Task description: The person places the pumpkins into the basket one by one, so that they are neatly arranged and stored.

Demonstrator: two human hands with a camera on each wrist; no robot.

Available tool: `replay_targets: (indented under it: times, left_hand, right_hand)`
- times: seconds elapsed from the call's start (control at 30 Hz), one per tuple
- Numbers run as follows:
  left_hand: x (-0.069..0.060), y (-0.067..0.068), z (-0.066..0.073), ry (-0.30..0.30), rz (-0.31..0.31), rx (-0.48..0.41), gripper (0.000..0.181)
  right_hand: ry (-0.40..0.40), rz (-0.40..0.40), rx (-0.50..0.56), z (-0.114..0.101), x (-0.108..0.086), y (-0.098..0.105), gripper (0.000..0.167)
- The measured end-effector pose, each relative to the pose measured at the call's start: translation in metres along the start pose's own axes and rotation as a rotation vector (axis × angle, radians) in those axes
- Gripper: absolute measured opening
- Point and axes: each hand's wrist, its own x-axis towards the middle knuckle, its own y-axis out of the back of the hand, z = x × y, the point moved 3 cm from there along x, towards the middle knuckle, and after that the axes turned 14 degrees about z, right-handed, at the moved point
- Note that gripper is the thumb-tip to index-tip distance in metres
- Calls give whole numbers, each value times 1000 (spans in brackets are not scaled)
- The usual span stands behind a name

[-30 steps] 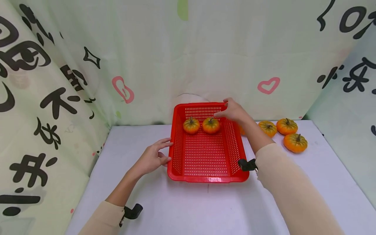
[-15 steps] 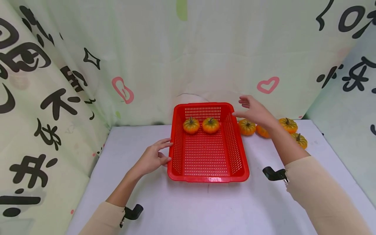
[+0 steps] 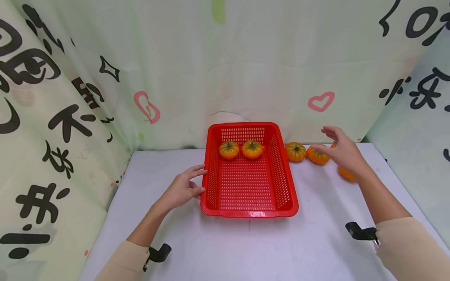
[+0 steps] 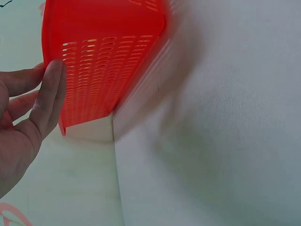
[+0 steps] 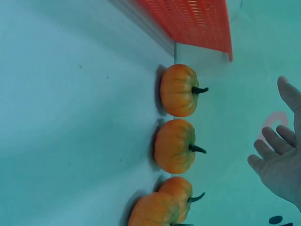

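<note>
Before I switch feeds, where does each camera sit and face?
Head: on the head, facing forward and down at the red basket; left hand, right hand and both sleeves show.
Left wrist: on that wrist, facing the basket's outer wall and the table; left hand shows.
Right wrist: on that wrist, facing four pumpkins beside the basket; right hand shows.
Shared by head and right wrist: basket, four pumpkins.

Pale green printed curtains [image 3: 267,58] hang behind and beside a whitish table [image 3: 260,249].
</note>
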Motion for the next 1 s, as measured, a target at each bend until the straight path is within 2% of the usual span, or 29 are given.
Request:
replay_targets:
  times: [0.3,0.63,0.8,1.0]
  left_hand:
    - [-1,0,0,-3,2,-9,60]
    - [0,0,0,0,-6,-29,60]
    - [0,0,3,-8,-12,-30,61]
    - [0,0,0,0,-8,-31,61]
  right_hand:
    - [-61,122,-87,38,-12,23,101]
    - [-179,175,-146,87,-23,36,105]
    - [-253,155,-157,112,-28,41,109]
    - [-311,75,-162,133,-27,37,116]
